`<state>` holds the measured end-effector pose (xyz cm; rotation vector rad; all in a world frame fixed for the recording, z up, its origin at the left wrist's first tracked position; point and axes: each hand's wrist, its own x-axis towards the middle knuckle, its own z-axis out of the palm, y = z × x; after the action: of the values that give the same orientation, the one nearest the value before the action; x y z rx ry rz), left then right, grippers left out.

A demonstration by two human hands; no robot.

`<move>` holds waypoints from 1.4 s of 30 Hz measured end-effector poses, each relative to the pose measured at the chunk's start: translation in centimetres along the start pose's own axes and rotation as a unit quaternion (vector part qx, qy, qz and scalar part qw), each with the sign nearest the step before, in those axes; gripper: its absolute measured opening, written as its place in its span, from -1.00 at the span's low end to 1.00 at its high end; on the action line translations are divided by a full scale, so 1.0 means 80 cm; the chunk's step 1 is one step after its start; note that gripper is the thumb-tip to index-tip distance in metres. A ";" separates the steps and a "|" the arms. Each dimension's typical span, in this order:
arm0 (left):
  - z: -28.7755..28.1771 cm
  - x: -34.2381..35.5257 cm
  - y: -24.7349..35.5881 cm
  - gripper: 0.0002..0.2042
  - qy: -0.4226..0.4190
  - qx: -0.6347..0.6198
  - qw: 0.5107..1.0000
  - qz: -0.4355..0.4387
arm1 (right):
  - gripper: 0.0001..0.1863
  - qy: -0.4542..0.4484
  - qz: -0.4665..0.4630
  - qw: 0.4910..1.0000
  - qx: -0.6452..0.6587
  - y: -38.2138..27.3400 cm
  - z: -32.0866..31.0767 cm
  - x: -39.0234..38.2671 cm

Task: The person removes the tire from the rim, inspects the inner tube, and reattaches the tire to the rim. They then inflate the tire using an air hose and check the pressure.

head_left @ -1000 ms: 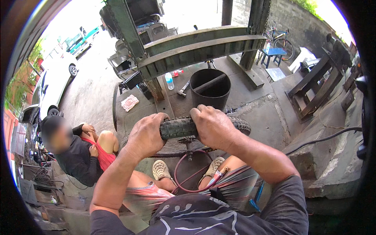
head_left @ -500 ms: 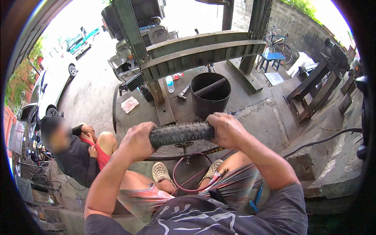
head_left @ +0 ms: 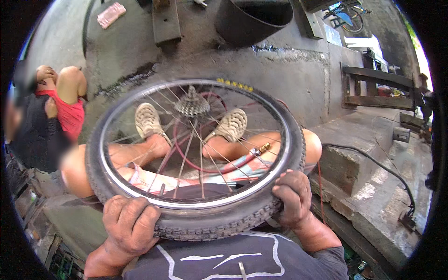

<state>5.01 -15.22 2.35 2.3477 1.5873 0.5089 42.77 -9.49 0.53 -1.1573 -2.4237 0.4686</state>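
A bicycle wheel (head_left: 214,224) with a black knobbly tyre, silver rim and gear cassette (head_left: 191,107) lies tilted over my lap, face up. My left hand (head_left: 130,221) grips its near tyre at the lower left, close to a valve stem (head_left: 162,189). My right hand (head_left: 291,198) grips the tyre at the near right, fingers curled over it. Beneath the spokes, a red hose (head_left: 224,163) with a brass fitting (head_left: 263,147) runs across my legs, near my sandalled feet.
A co-worker (head_left: 35,130) in dark top and red shorts sits at left. Ahead are a black drum (head_left: 247,25), steel beam (head_left: 165,23) and pink cloth (head_left: 110,14). Right stand a steel frame (head_left: 378,100), concrete ledge (head_left: 350,158) with black cable (head_left: 394,170), and a bicycle (head_left: 352,21).
The wheel has swung from nearly edge-on to face up, its near side pulled toward my body. Both hands moved down and apart. My view has tilted downward.
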 end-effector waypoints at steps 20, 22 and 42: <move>0.016 -0.011 -0.097 -0.64 -0.015 -0.018 0.999 -0.037 | -0.64 -0.030 0.089 0.995 -0.033 0.043 0.024 0.023; 0.012 -0.027 -0.122 -0.66 -0.035 0.005 0.998 -0.047 | -0.64 -0.048 0.095 0.994 -0.024 0.041 0.022 0.032; -0.096 0.158 -0.084 -0.59 0.008 0.017 0.998 -0.063 | -0.19 0.026 0.162 0.986 0.019 0.092 -0.064 0.148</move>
<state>0.44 -0.86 8.40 2.2546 1.7514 0.4757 43.40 4.89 4.05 -1.5344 -2.1789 0.5706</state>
